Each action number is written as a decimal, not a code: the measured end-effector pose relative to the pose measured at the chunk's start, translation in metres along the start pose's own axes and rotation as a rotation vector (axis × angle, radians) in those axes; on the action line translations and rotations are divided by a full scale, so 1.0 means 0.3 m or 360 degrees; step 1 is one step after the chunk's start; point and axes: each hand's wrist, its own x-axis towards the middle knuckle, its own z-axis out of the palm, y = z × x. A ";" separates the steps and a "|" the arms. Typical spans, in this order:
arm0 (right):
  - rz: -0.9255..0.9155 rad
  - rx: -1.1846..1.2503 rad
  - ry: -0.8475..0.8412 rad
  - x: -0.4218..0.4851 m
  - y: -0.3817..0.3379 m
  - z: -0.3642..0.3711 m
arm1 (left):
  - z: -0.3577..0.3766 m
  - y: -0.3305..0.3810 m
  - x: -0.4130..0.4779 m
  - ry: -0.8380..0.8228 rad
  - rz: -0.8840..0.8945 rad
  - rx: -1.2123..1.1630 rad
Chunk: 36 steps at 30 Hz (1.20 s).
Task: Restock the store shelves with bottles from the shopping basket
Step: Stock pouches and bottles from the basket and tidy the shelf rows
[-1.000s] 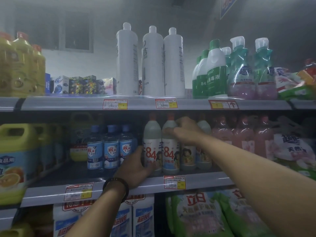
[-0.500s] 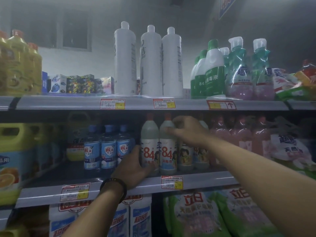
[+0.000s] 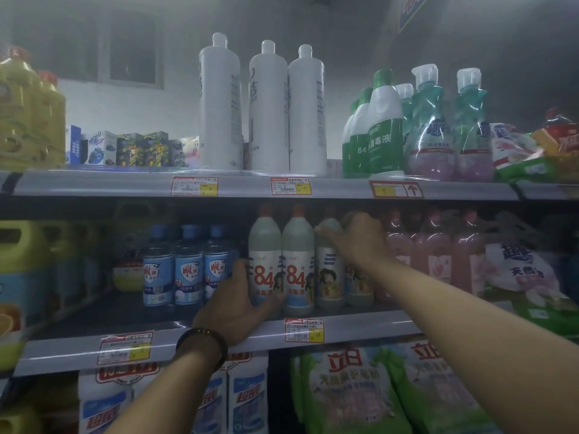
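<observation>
Bottles with a red 84 (image 3: 297, 270) stand side by side in the middle of the frame, on the middle shelf (image 3: 369, 328). This shelf runs right across the frame, and the top shelf (image 3: 125, 187) runs across above it. Yellow jugs (image 3: 28, 245) sit at the left edge. Green bags (image 3: 354, 393) lie at the lower right, under the middle shelf. Three tall white bottles (image 3: 269, 114) stand at the upper middle. Pink bottles (image 3: 434, 255) stand at the right, and small blue bottles (image 3: 188, 270) stand just left of the 84 pair. The left hand (image 3: 235, 305) grips the low part of the left 84 bottle (image 3: 264, 245), thumb in front. The right hand (image 3: 360, 242) curls over the top of the cartoon bottle (image 3: 329, 277), just right of the pair. The hands are apart. A dark band (image 3: 203, 339) goes around the left wrist.
</observation>
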 end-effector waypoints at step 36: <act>-0.0154 -0.0110 -0.0482 0.024 -0.015 -0.078 | 0.003 0.000 -0.005 0.0036 -0.0003 0.0153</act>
